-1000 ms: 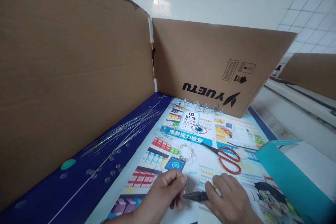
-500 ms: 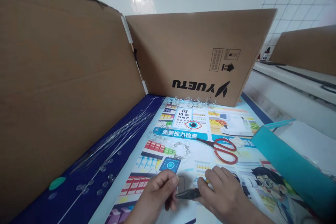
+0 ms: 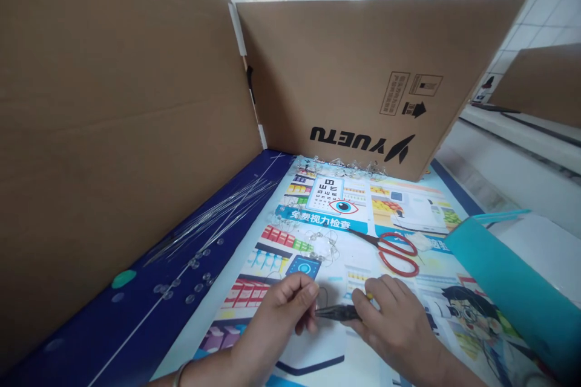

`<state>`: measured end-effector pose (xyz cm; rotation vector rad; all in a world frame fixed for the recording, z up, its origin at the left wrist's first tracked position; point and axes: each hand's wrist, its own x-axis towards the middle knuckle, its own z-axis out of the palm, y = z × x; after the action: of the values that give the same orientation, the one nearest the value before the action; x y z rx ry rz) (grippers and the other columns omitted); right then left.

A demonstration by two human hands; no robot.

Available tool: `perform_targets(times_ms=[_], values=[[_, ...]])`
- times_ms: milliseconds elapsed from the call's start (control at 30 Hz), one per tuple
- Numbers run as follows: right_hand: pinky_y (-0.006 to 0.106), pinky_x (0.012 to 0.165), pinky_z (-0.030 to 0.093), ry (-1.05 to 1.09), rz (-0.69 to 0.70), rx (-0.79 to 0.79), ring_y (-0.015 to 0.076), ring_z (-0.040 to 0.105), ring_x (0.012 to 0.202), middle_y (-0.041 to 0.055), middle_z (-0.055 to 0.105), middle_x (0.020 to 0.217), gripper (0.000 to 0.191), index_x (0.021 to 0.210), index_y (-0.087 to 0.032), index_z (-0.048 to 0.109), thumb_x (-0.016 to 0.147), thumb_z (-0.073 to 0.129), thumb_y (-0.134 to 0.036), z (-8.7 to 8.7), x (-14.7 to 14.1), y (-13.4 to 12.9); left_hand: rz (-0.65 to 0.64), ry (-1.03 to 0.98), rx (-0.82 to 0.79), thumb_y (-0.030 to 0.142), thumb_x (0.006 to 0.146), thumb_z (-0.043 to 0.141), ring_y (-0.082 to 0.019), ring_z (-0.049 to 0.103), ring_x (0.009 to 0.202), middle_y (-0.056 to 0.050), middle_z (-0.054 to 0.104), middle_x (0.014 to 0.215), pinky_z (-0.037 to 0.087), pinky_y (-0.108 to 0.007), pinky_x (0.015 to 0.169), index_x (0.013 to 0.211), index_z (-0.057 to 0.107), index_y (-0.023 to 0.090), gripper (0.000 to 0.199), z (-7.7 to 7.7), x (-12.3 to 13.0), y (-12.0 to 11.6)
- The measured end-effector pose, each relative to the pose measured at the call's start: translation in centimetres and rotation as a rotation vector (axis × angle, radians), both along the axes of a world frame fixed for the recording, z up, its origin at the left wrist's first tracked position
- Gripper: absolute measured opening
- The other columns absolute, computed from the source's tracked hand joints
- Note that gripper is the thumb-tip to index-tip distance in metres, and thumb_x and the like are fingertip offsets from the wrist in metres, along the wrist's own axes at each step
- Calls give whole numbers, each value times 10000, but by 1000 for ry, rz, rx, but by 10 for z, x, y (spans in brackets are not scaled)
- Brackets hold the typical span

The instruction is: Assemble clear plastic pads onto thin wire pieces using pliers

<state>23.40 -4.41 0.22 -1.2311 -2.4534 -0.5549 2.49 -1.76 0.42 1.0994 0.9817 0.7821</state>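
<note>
Thin wire [image 3: 323, 297] pinched just beside needle-nose pliers [image 3: 340, 312]

The left hand [image 3: 276, 320] is curled nearly shut, and the wire appears to be held between thumb and fingers, though the exact hold is hidden. The pliers are gripped firmly in the right hand [image 3: 394, 329], its fingers wrapped round a yellow-marked handle, with the nose aimed at the left fingertips. Good control is given by this close, low hold above the printed poster [image 3: 363, 281].

Nearby, a wire-linked cluster of clear beads [image 3: 323, 248] is laid on the poster, with red-handled scissors [image 3: 397, 254] to its right. "免费视力检查" is printed on a blue banner [image 3: 318, 217] below an eye chart [image 3: 327, 193]. "YUETU" is read upside down on a cardboard panel [image 3: 354, 139]. Thin clear rods [image 3: 213, 217] and loose clear beads [image 3: 181, 283] are scattered on a dark blue strip [image 3: 91, 338].
</note>
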Motion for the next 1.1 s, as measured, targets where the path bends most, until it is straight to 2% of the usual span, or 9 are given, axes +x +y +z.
perform_targets(times_ms=[433,1100], values=[[354,726,377,54,37,40,212,504,818,79,560,830,224,947,-165,581,840,536,-357,0,-3,-1,8,61,76,425,853,478,-97,462,508,27,512,544,322,-219,510,703,497,160,305,-1,-5,-1],[317,657,329,32,30,-28,181,460,724,55,528,749,216,921,-173,572,852,516,-369,0,-5,-1,23,27,109,384,850,491,-89,475,517,31,505,580,360,-216,529,684,503,153,285,0,-6,1]])
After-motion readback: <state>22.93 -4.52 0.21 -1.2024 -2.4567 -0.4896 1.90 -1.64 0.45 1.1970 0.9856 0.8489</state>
